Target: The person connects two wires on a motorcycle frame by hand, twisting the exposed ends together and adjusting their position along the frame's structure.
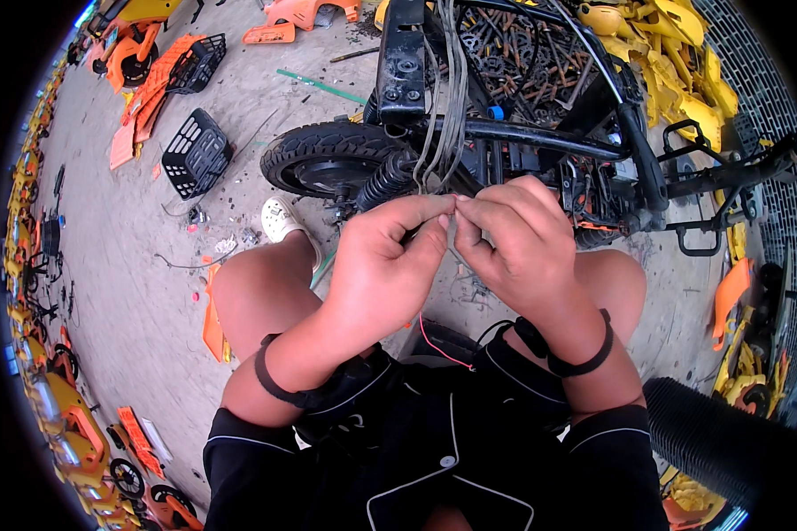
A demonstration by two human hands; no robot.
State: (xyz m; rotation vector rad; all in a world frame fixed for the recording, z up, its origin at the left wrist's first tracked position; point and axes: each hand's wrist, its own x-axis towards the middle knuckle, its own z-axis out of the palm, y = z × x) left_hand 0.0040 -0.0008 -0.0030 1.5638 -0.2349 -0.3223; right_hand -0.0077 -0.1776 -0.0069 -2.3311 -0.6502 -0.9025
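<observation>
Your left hand point(381, 261) and your right hand point(527, 239) meet in the middle, fingertips almost touching. Each one has its thumb and finger pinched on the low end of a bundle of long, thin grey wires point(452, 97). The bit between your fingertips is too small to see well. The wires hang down in front of a black metal bike frame point(540, 133), just past your hands. A thin pinkish-red wire point(440, 342) shows below your left hand, over your lap.

To the left of the frame's seat end is a black wheel with a bumpy rubber tyre point(314, 146). A fat black coil spring point(387, 181) sits beside it. Your white shoe with holes point(279, 219) is on the grey concrete floor point(142, 301). Farther left lies a black plastic basket point(197, 159). Rusty metal parts point(527, 57) lie in a pile behind the frame, and yellow plastic panels point(673, 62) are heaped to their right.
</observation>
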